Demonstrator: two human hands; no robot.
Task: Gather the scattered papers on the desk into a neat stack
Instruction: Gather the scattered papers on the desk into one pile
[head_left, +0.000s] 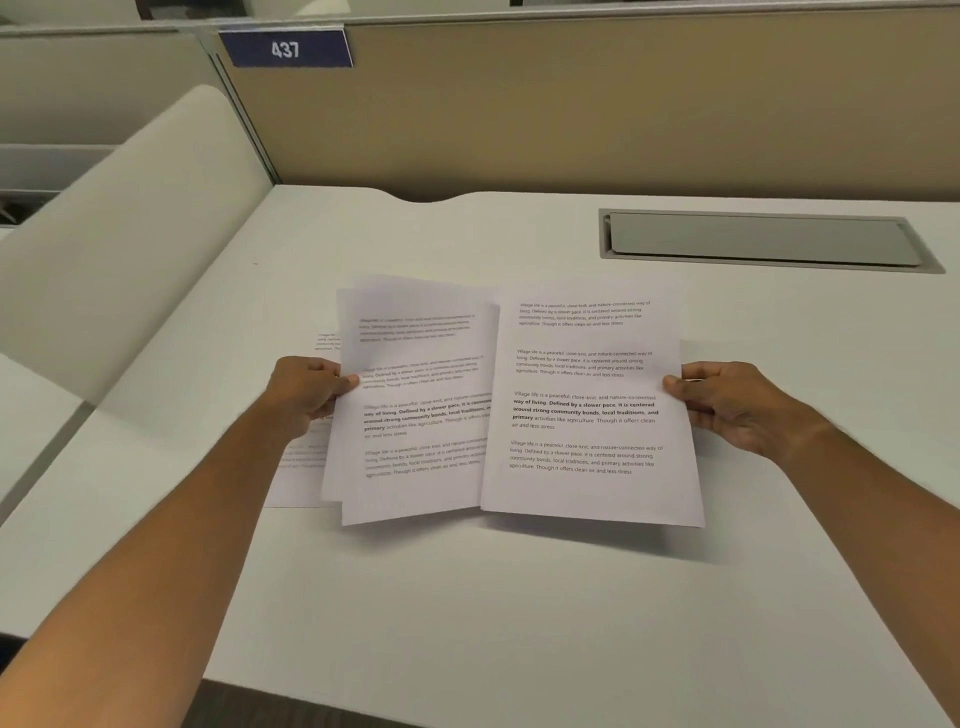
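Both bare forearms reach in from the lower corners of the frame and meet near its centre, above the white desk (467, 597). The left hand (304, 395) is clenched on the left edge of a loose sheaf (415, 405), thumb on top and fingers curled beneath. That sheaf looks like two or three printed sheets, slightly fanned and lifted off the desk. The right hand (727, 405) pinches the right edge of a single sheet (587, 405), thumb on top, the other fingers under it. The sheet's left edge overlaps the sheaf's right side, so the two lots meet at the middle of the frame, and both cast a shadow on the desk below them.

Under the left hand, one more page (298, 478) lies flat on the desk, mostly hidden by the sheaf and the wrist.

The near desk, lower centre, is bare up to its front edge, and there is open surface to the right of the right hand too. Farther back at upper right a grey cable hatch (763, 239) sits flush in the desk. Behind it stands a tan partition (623, 104), with a blue plate (285, 49) reading 437 at upper left.
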